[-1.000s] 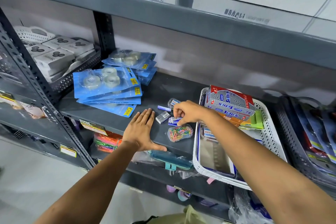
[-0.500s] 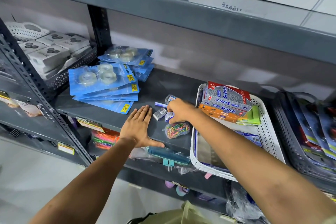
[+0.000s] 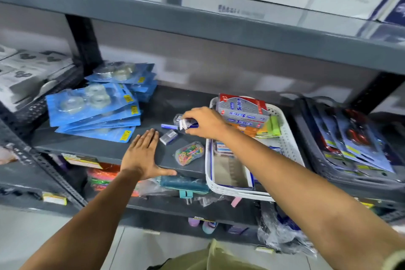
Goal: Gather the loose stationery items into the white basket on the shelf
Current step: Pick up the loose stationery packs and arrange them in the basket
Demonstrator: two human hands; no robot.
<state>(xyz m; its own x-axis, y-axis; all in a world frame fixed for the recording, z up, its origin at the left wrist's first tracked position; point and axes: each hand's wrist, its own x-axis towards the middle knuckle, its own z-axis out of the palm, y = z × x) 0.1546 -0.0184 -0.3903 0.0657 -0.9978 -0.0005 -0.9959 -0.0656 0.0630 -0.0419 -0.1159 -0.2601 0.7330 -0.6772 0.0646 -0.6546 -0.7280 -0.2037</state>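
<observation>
A small blue-and-white packet (image 3: 188,124) sits pinched in the right hand (image 3: 205,123) fingertips at frame centre, lifted above the grey shelf (image 3: 157,107), just left of the white basket (image 3: 287,138). The left hand (image 3: 142,155) lies flat, fingers spread, holding nothing, lower left of it.

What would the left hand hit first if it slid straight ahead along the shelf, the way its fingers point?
Probably the small grey box, lying just beyond the left hand fingertips; the small blue box lies further on. Depth is uncertain.

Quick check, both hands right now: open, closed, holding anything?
Left hand: open, flat on the grey metal shelf, holding nothing.
Right hand: closed on a small blue-and-white packet, lifted off the shelf.
</observation>
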